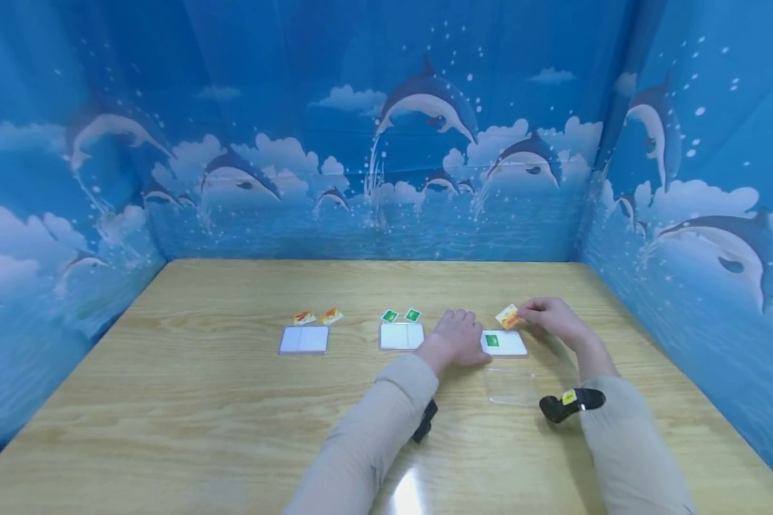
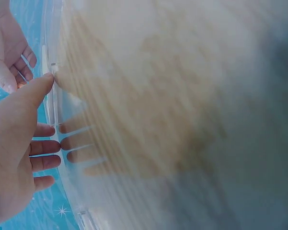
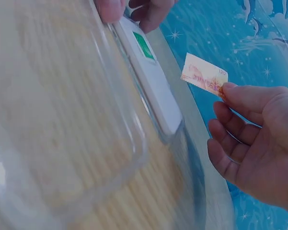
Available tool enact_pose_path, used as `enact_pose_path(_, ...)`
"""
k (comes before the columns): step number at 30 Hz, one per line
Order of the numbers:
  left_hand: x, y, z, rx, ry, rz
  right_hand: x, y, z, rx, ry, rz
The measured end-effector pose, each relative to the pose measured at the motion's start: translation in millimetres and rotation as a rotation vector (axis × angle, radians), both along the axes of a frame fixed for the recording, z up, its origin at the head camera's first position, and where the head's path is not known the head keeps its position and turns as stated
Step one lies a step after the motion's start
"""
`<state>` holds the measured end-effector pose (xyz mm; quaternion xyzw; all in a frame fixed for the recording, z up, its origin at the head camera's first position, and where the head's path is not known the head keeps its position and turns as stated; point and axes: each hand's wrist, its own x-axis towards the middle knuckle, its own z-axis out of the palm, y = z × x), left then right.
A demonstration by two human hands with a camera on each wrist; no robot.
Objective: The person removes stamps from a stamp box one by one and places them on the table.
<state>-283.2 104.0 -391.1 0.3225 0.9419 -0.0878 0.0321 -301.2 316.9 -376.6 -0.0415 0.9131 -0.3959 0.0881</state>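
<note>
My right hand pinches an orange-and-white postage stamp by one corner between thumb and fingers. It holds the stamp just beyond the right-hand white pad, which sits in a clear shallow case. On the left part of that pad lies a green stamp. My left hand rests at the pad's left end, its fingers fairly straight. In the left wrist view, the left thumb touches the case edge. Part of the case's left end is hidden by this hand.
A clear lid lies on the table in front of the pad. Two more white pads, a middle one and a left one, lie further left. Two green stamps and two orange stamps lie behind them. A dolphin-print curtain surrounds the table.
</note>
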Motion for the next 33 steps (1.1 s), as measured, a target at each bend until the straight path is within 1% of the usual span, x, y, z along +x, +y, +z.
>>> enact_pose_path(7,-1.1,1.2,-0.9,-0.002,0.005,0.007,-8.0,-13.2,3.3,-0.004,0.025,-0.018)
enact_pose_path(14,-2.5,2.3,-2.7,-0.008,0.014,0.008,-14.2,-28.3,3.2,0.006,0.026,-0.023)
enact_pose_path(18,-2.6,2.5,-3.6,-0.006,0.015,0.007,-19.2,-34.8,0.0,0.038,0.001,-0.049)
enact_pose_path(24,-2.4,2.2,-3.9,0.007,0.013,0.002,-27.9,-40.6,-8.1,0.047,-0.075,-0.104)
enact_pose_path(27,-2.4,1.9,-4.0,0.004,0.015,0.001,-30.6,-42.3,-13.0,0.041,-0.085,-0.118)
enact_pose_path(33,-1.8,1.2,-3.2,0.009,0.009,0.009,-33.9,-46.5,-17.1,0.065,-0.071,-0.127)
